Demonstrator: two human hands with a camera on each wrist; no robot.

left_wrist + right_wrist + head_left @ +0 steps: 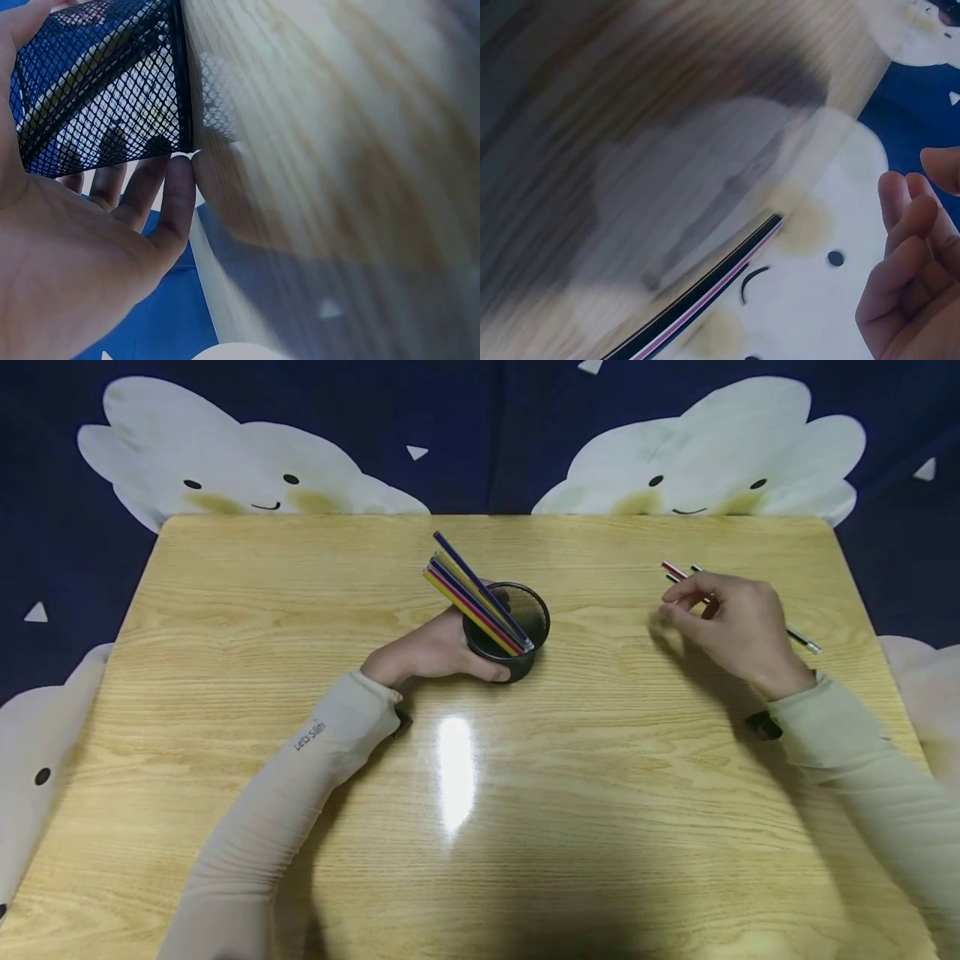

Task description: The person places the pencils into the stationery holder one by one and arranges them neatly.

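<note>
My left hand [442,647] grips a black mesh pen cup [534,602], thumb on the near side and fingers round the far side. In the left wrist view the mesh cup [142,97] sits between the thumb and curled fingers. Several pencils lean left out of it, among them a blue pencil [465,570] and a yellow pencil [472,614]. Over at the right, my right hand [738,627] hovers just above a few loose pencils [804,640], partly hiding them. Its fingers are loosely bent and hold nothing; in the right wrist view, dark striped pencils [705,289] lie apart from the fingers.
Both arms reach over a glossy wooden table [600,827], which bears a bright light reflection [456,777]. Beyond its far edge hangs a dark blue cloth [465,410] with white smiling clouds.
</note>
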